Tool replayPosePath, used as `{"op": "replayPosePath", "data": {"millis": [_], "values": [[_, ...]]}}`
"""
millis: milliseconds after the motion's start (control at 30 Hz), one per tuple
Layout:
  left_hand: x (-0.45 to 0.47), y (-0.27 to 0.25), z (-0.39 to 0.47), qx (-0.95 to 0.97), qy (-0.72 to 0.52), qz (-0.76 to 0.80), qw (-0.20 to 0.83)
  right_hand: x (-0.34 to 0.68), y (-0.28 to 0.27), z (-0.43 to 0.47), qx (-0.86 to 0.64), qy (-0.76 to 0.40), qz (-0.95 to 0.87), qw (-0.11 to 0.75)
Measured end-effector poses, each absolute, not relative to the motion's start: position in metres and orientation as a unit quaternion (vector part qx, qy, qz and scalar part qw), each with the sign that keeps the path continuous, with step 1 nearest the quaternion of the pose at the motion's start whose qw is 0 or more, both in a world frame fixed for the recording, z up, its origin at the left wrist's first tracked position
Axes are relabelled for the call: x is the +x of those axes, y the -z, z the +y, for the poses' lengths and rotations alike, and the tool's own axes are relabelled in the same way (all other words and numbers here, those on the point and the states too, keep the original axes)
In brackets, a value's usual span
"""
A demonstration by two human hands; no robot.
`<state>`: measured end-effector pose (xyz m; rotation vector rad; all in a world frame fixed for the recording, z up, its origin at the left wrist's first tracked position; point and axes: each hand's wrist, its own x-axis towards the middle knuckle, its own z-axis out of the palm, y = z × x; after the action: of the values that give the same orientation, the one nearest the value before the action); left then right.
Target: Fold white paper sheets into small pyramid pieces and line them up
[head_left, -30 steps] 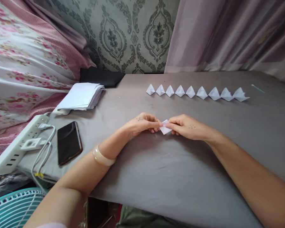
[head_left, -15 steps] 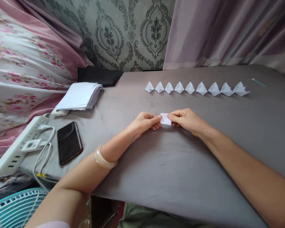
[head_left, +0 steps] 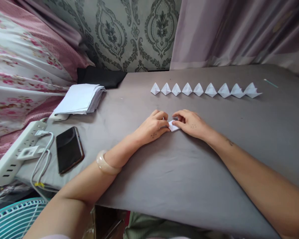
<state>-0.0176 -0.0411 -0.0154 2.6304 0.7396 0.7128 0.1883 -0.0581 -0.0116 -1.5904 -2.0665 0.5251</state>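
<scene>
A small folded piece of white paper (head_left: pixel 173 126) lies between my hands, low over the grey cloth of the table. My left hand (head_left: pixel 156 125) pinches its left edge, with the fingers curled. From the right, my right hand (head_left: pixel 186 122) holds it with thumb and bent fingers, which hide part of the paper. Beyond my hands stands a row of several white folded paper shapes (head_left: pixel 187 89) with pointed tops; those at the right end touch or overlap.
A stack of white paper (head_left: pixel 77 98) lies at the left, by a black folder-like item (head_left: pixel 102 76). Nearer are a phone (head_left: pixel 69 150), a white power strip (head_left: pixel 17 152) with cables, and a turquoise basket-like thing (head_left: pixel 17 219). A thin stick (head_left: pixel 271 83) lies far right.
The paper, held up as a near-square before, is now turned and lower, with a slanted outline. Both hands have rolled over it, backs more upward. The view has shifted slightly.
</scene>
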Motion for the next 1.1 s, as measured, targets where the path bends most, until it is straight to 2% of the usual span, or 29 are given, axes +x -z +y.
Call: {"op": "replayPosePath", "data": {"millis": [67, 133, 300, 400, 800, 967, 1100], "values": [[-0.017, 0.017, -0.039, 0.920, -0.239, 0.252, 0.184, 0.189, 0.013, -0.062, -0.576, -0.180, -0.751, 0.268], [-0.016, 0.019, -0.038, 0.917, -0.232, 0.256, 0.200, 0.191, 0.011, -0.068, -0.545, -0.167, -0.780, 0.259], [-0.015, 0.020, -0.039, 0.925, -0.225, 0.248, 0.182, 0.190, -0.004, -0.094, -0.502, -0.079, -0.850, 0.139], [-0.016, 0.021, -0.039, 0.930, -0.223, 0.243, 0.162, 0.183, -0.009, -0.110, -0.522, -0.020, -0.847, 0.102], [-0.006, 0.016, -0.055, 0.940, -0.174, 0.282, 0.084, 0.179, -0.002, -0.119, -0.555, 0.043, -0.823, 0.112], [-0.004, 0.018, -0.061, 0.924, -0.185, 0.320, 0.100, 0.185, 0.002, -0.117, -0.546, 0.036, -0.828, 0.121], [-0.002, 0.020, -0.063, 0.900, -0.207, 0.359, 0.132, 0.186, 0.006, -0.115, -0.553, 0.001, -0.816, 0.169]]}}
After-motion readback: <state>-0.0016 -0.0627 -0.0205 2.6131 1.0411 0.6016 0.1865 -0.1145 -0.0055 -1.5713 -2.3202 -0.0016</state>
